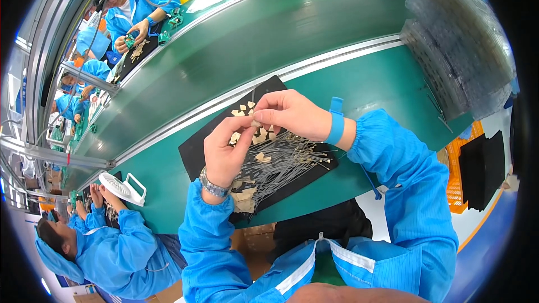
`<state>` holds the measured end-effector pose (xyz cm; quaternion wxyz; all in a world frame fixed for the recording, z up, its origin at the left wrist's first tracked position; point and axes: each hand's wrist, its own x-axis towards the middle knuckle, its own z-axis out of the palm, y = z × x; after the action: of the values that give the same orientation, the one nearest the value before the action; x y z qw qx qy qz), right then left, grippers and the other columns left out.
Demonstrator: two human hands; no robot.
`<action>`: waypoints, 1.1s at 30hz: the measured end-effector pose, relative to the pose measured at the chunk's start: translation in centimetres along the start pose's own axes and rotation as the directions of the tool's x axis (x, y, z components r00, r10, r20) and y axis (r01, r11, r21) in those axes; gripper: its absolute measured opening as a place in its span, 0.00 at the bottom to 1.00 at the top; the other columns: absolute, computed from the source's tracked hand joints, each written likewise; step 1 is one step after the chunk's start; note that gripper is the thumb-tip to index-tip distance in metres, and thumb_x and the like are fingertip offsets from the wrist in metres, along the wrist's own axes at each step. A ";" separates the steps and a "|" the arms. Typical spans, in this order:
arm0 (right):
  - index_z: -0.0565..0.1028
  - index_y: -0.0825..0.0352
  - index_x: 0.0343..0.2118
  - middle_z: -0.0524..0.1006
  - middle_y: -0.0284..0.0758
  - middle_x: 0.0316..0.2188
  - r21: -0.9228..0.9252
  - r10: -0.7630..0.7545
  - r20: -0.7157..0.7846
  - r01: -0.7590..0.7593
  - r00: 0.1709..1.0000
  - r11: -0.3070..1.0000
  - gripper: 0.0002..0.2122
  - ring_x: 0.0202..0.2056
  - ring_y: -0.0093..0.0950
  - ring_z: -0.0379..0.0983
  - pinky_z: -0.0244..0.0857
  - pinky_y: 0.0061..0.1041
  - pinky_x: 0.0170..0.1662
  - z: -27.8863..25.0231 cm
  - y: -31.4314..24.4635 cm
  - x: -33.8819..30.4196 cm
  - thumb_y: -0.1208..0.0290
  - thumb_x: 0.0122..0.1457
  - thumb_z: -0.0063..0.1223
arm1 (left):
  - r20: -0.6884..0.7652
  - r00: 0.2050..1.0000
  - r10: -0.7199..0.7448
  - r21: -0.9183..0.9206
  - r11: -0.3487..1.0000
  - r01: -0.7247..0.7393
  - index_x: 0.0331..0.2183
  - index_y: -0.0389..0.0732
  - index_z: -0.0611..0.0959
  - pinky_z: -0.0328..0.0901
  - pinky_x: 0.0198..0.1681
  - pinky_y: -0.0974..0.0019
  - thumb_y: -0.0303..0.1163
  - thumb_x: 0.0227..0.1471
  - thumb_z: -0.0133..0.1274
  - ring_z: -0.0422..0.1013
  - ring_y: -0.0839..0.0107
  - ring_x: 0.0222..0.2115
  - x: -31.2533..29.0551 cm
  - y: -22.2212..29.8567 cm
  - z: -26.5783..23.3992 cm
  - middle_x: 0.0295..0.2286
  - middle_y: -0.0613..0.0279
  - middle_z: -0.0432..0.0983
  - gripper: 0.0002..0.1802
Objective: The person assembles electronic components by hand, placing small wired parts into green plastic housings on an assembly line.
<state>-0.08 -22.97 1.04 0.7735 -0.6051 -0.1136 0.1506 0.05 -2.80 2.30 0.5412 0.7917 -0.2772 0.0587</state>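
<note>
Above a matte black mat (193, 150), a small beige piece (256, 124) (partly hidden) is pinched by left hand (223, 150) and right hand (293, 114), a slim grey wire (253, 95) pointing lengthwise away beyond them.

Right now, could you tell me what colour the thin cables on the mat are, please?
The thin cables are grey, in the head view.

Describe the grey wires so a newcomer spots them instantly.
On the green table, find the black mat below the person's right hand. The grey wires lie spread across its side nearer the person, long and thin, unlike the flat tan scraps around them.
</note>
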 end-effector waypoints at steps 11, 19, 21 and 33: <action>0.76 0.67 0.39 0.76 0.27 0.33 -0.093 -0.141 0.078 0.148 0.987 0.985 0.08 0.33 0.15 0.70 0.68 0.18 0.34 0.0 1.4 0.2 0.67 0.63 0.54 | -0.008 0.999 0.051 0.135 0.990 -0.050 0.35 0.37 0.83 0.69 0.33 0.71 0.20 0.47 0.61 0.75 0.74 0.28 -0.4 -0.4 0.0 0.29 0.61 0.80 0.09; 0.76 0.67 0.39 0.76 0.28 0.34 0.021 -0.051 0.049 0.050 0.997 0.999 0.08 0.34 0.17 0.71 0.68 0.18 0.34 0.3 1.6 0.0 0.68 0.63 0.54 | 0.003 1.000 0.018 0.106 0.994 -0.018 0.33 0.37 0.83 0.70 0.33 0.72 0.20 0.46 0.62 0.76 0.72 0.28 -0.5 0.0 -0.2 0.30 0.60 0.81 0.08; 0.76 0.67 0.39 0.76 0.27 0.34 0.022 -0.047 0.053 0.046 0.998 0.999 0.08 0.34 0.17 0.70 0.67 0.18 0.34 0.3 1.8 0.1 0.68 0.63 0.54 | -0.001 0.999 0.047 0.137 0.989 -0.047 0.33 0.37 0.83 0.70 0.33 0.71 0.20 0.46 0.62 0.76 0.72 0.28 -0.5 0.1 -0.2 0.29 0.60 0.81 0.08; 0.75 0.67 0.38 0.75 0.27 0.32 -0.069 -0.107 0.031 0.109 0.994 0.992 0.06 0.31 0.15 0.69 0.66 0.17 0.32 0.5 2.0 0.1 0.70 0.63 0.52 | 0.034 0.996 0.086 0.160 0.983 -0.090 0.31 0.36 0.80 0.70 0.32 0.69 0.18 0.48 0.58 0.75 0.69 0.28 -0.3 -0.2 0.1 0.30 0.58 0.79 0.06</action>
<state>-0.37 -22.03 -0.79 0.7572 -0.6228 -0.1618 0.1126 -0.12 -2.70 2.03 0.4684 0.8207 -0.3133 0.0942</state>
